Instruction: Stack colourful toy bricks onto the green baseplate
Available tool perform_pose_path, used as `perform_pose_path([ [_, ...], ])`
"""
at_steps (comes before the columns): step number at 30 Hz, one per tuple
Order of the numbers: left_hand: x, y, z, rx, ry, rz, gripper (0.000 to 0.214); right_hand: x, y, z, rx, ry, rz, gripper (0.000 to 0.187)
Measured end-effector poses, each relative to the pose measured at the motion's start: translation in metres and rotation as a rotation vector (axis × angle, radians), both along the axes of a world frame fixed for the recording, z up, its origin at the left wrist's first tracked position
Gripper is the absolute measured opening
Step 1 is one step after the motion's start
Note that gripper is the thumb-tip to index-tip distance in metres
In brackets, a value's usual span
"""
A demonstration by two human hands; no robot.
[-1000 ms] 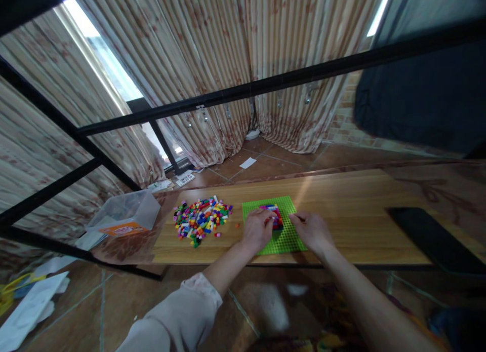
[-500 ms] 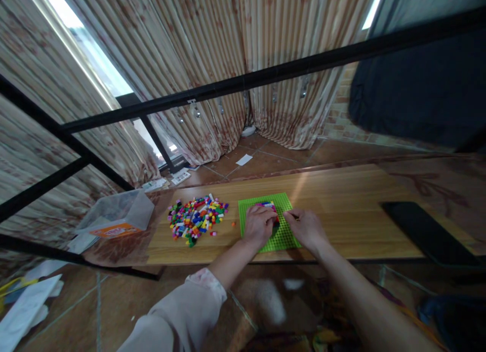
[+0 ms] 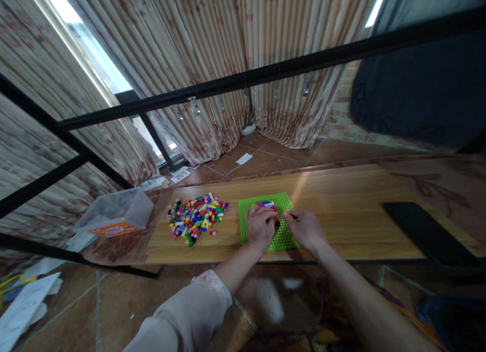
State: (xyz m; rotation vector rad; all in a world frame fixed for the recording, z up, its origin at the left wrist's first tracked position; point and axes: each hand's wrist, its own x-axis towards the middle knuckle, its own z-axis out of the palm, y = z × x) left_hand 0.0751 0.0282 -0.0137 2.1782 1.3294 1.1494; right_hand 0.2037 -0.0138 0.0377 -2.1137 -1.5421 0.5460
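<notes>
A green studded baseplate [image 3: 283, 197] lies on the wooden tabletop, with a small group of joined toy bricks [image 3: 270, 205] in purple, white and red on it. My left hand [image 3: 260, 226] is over the plate, its fingers curled down at the near side of those bricks and hiding part of them. My right hand [image 3: 307, 229] is at the plate's right edge, thumb and forefinger pinched together and pointing at the left fingertips. Anything held in either pinch is too small or too hidden to name.
Left of the plate spreads a pile of loose coloured bricks [image 3: 197, 218], with one orange brick [image 3: 233, 223] between. A clear plastic box [image 3: 117, 212] stands beyond the table's left end. A black flat object [image 3: 425, 230] lies at the right. A black metal bar [image 3: 243, 82] crosses beyond the table.
My left hand has shifted slightly to the right, and its fingertips are a little closer to the right hand's. The right hand has hardly moved; the bricks look the same.
</notes>
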Motion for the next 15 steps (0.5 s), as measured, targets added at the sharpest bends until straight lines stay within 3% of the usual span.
perform_pose_path([
  [8, 0.0016, 0.0006, -0.0104, 0.012, -0.036, 0.03, 0.008, 0.0, -0.0009, 0.0006, 0.001, -0.009, 0.008, 0.034],
  [15, -0.0042, -0.0027, -0.0084, 0.107, 0.115, -0.02, 0.012, -0.001, -0.0019, 0.0013, 0.013, -0.024, 0.014, 0.034],
])
